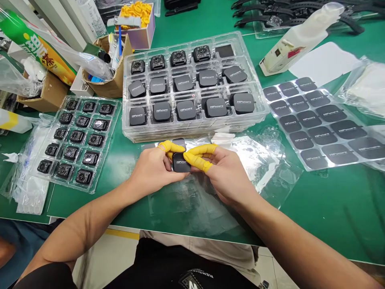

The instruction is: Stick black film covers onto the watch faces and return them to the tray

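In front of me, both hands meet at a black square smartwatch body [181,162] with a "HiFuture" film over its face. My left hand [158,162] pinches its left side, with yellow finger cots on the thumb and finger. The right hand [221,166], also in yellow cots, presses its fingertips to the upper right corner and edge of the watch. Just beyond the fingers, part of another dark piece [180,141] shows. A clear tray stack [195,124] stands behind, with film-covered watches in the front rows and several upside-down watch bodies at the back.
At left lies a clear tray [95,176] of watch bodies. A silver sheet [288,138] of black "HiFuture" films is at right, near a white bottle [288,50]. Clear plastic film [270,180] covers the table by my hands. Boxes [122,76] and strapped watches [275,20] stand farther back.
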A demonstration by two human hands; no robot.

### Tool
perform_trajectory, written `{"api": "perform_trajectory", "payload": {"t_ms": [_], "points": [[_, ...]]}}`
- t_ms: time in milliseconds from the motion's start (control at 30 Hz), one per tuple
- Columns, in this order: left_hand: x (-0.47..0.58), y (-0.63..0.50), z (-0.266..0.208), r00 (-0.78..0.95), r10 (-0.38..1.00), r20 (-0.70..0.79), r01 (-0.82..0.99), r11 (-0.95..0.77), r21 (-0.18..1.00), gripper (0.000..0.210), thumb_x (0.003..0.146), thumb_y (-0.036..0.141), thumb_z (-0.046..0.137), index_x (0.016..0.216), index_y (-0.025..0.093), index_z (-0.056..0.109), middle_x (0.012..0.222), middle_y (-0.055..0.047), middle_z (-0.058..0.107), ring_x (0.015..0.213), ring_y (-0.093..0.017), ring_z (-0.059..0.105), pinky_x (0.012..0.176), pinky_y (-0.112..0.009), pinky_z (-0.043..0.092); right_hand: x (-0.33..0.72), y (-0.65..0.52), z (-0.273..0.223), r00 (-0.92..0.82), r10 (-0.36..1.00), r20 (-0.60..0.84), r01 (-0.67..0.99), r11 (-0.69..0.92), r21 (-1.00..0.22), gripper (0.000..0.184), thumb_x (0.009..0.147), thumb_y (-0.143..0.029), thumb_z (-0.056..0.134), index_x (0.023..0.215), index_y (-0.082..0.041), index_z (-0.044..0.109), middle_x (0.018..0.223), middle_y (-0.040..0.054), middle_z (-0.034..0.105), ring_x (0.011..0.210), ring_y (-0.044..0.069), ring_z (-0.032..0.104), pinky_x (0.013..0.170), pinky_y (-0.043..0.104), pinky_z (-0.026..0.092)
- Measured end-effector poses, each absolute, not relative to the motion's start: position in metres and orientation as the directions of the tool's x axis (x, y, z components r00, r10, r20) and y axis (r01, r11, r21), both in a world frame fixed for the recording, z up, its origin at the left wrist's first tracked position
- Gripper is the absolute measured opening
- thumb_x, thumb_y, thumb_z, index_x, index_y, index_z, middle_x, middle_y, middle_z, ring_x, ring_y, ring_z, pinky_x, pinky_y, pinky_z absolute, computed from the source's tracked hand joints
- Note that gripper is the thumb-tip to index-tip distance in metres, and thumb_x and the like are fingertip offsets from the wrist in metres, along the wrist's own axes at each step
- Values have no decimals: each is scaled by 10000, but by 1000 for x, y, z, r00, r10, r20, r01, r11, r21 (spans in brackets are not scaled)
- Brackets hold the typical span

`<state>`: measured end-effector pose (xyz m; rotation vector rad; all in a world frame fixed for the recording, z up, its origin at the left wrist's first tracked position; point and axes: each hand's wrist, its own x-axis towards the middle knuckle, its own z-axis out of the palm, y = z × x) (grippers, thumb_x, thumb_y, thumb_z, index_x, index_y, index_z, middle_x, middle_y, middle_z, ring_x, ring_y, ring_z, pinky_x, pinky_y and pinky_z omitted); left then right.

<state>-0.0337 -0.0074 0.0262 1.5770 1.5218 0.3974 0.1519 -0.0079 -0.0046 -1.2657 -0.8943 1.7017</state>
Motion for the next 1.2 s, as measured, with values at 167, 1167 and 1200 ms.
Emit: {"api": "perform_trajectory", "payload": {"t_ms": [167, 1167, 1200], "points": [[-34, -7, 24, 194, 927, -320, 646, 125, 753, 403, 669, 476, 916, 844, 220, 658, 593, 29, 624, 606, -177, 584, 637, -354, 402, 151, -9, -7, -161, 903, -398, -187, -424, -886, 405, 617, -502, 982, 827, -235, 762, 856, 33, 761, 774, 206, 710, 693, 364, 609], [31, 202, 94, 278, 950, 144, 869, -313, 384, 617, 782, 496, 866, 1276, 159, 718, 1286, -122, 625, 1260, -324, 547, 1159, -508, 427, 151, 2, -18, -259, 965, 51, 173, 98, -980, 569, 917, -652, 602, 575, -213, 484, 539, -45, 426, 558, 111, 317, 562, 297, 274], [37, 217, 92, 247, 963, 109, 886, -270, 376, 646, 786, 504, 858, 1315, 167, 706, 1330, -127, 595, 1281, -333, 531, 1158, -506, 425, 151, 2, -19, -271, 961, 55, 172, 105, -979, 542, 909, -625, 618, 582, -213, 489, 540, -48, 422, 563, 113, 307, 559, 296, 271]]}}
